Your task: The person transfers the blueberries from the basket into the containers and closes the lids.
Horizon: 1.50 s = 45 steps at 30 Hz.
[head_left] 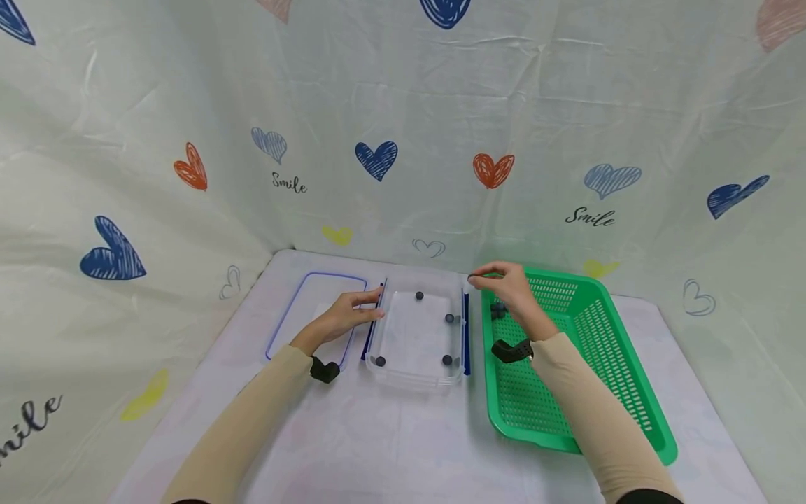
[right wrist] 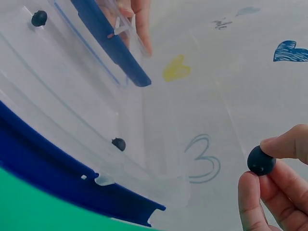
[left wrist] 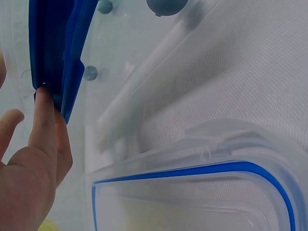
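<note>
My right hand (head_left: 504, 280) is raised above the far left corner of a green basket (head_left: 494, 399). In the right wrist view, its thumb and fingers pinch a small dark ball that looks like a blueberry (right wrist: 261, 160). Left of the basket stands a clear plastic box (head_left: 415, 381) with blue side latches (head_left: 467, 336) folded out. Several similar berries lie apart inside it, one blueberry (head_left: 419, 295) near its far end. My left hand (head_left: 343, 316) touches the box's left latch (left wrist: 57, 43) with extended fingers, the thumb apart from it.
A clear lid with a blue seal (head_left: 283, 311) lies left of the box, partly behind my left hand. More dark berries (head_left: 499, 310) sit along the basket's left wall. A heart-printed curtain (head_left: 428, 105) hangs behind the white-covered table (head_left: 390, 448).
</note>
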Tool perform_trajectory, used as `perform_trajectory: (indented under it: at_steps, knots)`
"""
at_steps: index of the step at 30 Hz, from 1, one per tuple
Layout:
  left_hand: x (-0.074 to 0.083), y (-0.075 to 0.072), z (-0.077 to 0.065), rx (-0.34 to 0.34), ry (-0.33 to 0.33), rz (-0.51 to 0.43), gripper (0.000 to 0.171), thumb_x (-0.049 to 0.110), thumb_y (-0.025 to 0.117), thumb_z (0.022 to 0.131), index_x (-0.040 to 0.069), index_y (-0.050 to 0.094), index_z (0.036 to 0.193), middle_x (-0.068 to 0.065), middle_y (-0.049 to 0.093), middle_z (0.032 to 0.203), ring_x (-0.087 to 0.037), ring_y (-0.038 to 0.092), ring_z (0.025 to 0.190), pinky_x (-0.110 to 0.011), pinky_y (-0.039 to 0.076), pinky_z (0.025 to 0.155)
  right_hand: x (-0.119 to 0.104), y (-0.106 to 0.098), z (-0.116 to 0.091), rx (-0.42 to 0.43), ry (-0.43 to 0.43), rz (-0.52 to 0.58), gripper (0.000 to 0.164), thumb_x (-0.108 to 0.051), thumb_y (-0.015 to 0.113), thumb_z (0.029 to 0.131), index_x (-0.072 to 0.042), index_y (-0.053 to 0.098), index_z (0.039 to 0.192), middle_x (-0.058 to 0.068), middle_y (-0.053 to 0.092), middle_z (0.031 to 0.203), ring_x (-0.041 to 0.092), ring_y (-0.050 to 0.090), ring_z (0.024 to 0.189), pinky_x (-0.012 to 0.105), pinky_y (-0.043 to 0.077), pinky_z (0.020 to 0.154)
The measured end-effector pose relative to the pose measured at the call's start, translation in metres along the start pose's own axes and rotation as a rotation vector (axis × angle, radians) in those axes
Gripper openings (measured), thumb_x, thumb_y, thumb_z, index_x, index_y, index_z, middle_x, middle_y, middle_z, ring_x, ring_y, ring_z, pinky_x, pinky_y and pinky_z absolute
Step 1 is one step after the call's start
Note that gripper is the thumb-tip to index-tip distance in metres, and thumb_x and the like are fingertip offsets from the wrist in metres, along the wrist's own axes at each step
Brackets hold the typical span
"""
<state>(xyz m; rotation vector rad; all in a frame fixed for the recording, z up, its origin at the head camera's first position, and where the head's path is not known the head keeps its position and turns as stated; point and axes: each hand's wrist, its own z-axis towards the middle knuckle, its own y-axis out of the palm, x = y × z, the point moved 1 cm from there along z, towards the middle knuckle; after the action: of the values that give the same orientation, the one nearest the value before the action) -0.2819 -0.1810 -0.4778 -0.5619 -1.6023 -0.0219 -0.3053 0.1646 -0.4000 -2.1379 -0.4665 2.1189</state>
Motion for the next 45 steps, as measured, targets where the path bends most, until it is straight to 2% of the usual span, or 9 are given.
perform_trajectory:
  at_steps: [4,9,11,14,21,31,37,45]
  knots:
    - [-0.001,0.000,0.001,-0.003,0.006,0.001,0.070,0.025,0.072,0.094,0.013,0.038,0.154,-0.019,0.042,0.152,-0.035,0.029,0.144,-0.053,0.031,0.113,-0.002,0.006,0.001,-0.011,-0.002,0.018,0.032,-0.013,0.076,0.090,0.006,0.067,0.114,0.018,0.055,0.130,0.029,0.065,0.098,0.054,0.041,0.104]
    - [-0.001,0.000,0.002,0.002,-0.007,-0.001,0.071,0.026,0.073,0.094,0.014,0.039,0.154,-0.018,0.041,0.153,-0.038,0.033,0.142,-0.052,0.032,0.112,-0.005,0.013,0.002,-0.013,0.002,0.024,0.032,-0.011,0.077,0.088,0.007,0.067,0.113,0.019,0.056,0.128,0.024,0.065,0.095,0.052,0.041,0.104]
    - [-0.001,0.000,0.003,0.006,-0.015,-0.002,0.071,0.027,0.073,0.093,0.014,0.039,0.154,-0.018,0.041,0.153,-0.039,0.036,0.141,-0.051,0.033,0.112,-0.004,0.016,0.004,-0.014,0.001,0.018,0.033,-0.011,0.078,0.088,0.007,0.068,0.113,0.018,0.057,0.128,0.023,0.063,0.097,0.051,0.041,0.104]
    - [-0.002,0.000,0.002,0.008,-0.022,-0.006,0.071,0.027,0.073,0.093,0.014,0.039,0.154,-0.018,0.040,0.153,-0.040,0.038,0.139,-0.051,0.034,0.111,-0.001,0.021,0.005,-0.017,0.002,0.016,0.031,-0.011,0.078,0.087,0.006,0.069,0.112,0.017,0.057,0.128,0.029,0.061,0.105,0.051,0.041,0.104]
    - [0.000,0.001,0.002,0.014,-0.028,-0.009,0.070,0.025,0.073,0.093,0.014,0.040,0.154,-0.017,0.042,0.152,-0.037,0.036,0.141,-0.050,0.034,0.112,-0.001,0.032,0.005,-0.031,0.012,0.000,0.028,-0.009,0.078,0.087,0.005,0.070,0.111,0.017,0.055,0.132,0.035,0.061,0.114,0.052,0.039,0.107]
    - [0.000,0.001,0.002,0.019,-0.023,0.005,0.071,0.027,0.074,0.093,0.014,0.041,0.154,-0.017,0.044,0.151,-0.034,0.030,0.144,-0.052,0.031,0.113,0.002,0.044,0.005,-0.053,0.032,-0.022,0.025,-0.010,0.078,0.087,0.003,0.072,0.107,0.015,0.061,0.123,0.033,0.060,0.113,0.053,0.038,0.108]
    - [-0.002,0.002,0.002,0.013,-0.018,-0.012,0.071,0.026,0.074,0.093,0.014,0.040,0.154,-0.018,0.043,0.151,-0.035,0.034,0.142,-0.051,0.033,0.112,0.005,0.048,0.005,-0.051,0.047,-0.033,0.026,-0.011,0.079,0.087,0.004,0.071,0.107,0.015,0.065,0.116,0.033,0.062,0.109,0.054,0.036,0.108]
    - [-0.003,0.001,0.002,0.014,-0.018,-0.020,0.070,0.025,0.074,0.093,0.014,0.040,0.154,-0.018,0.043,0.151,-0.035,0.033,0.142,-0.050,0.033,0.112,0.006,0.039,0.006,-0.054,0.039,-0.005,0.031,-0.013,0.076,0.089,0.005,0.070,0.113,0.017,0.062,0.123,0.028,0.063,0.104,0.051,0.041,0.104]
